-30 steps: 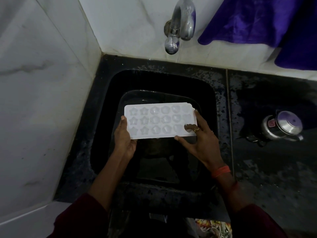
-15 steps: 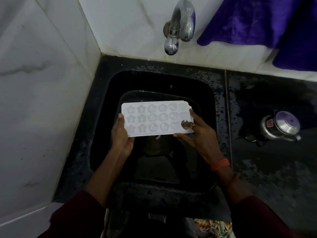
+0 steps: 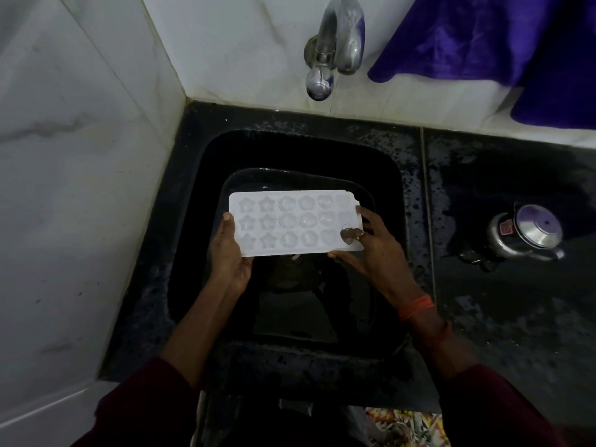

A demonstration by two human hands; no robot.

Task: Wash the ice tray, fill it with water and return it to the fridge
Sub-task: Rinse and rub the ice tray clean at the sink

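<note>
- Compared with a second ago, the ice tray (image 3: pixel 290 227) sits a little farther and to the left; over the last half second it has hardly shifted.
- It is held level above the black sink (image 3: pixel 193 240), over a dark vessel (image 3: pixel 290 171) whose near part merges into shadow.
- Left hand (image 3: pixel 230 259) grips the tray's left end. Its thumb lies on the left edge and the fingers are hidden underneath.
- Right hand (image 3: pixel 377 253) grips the right end, with the thumb along the near edge and fingers at the right edge. A second ago its fingers lay flatter on top.
- One ringed finger shows at the near right cell; whether it lies over or under the tray is unclear.
- Star and rounded cells are faint, and I cannot tell whether they hold water.
- The tap (image 3: pixel 338 43) is cut off by the top edge, and the purple cloth (image 3: pixel 467 37) by the top and right edges.
- A steel pot (image 3: pixel 529 233) stands on the wet counter (image 3: pixel 516 317) to the right, its near side dim.
- Both dark sleeves (image 3: pixel 145 404) run out of the bottom edge.
</note>
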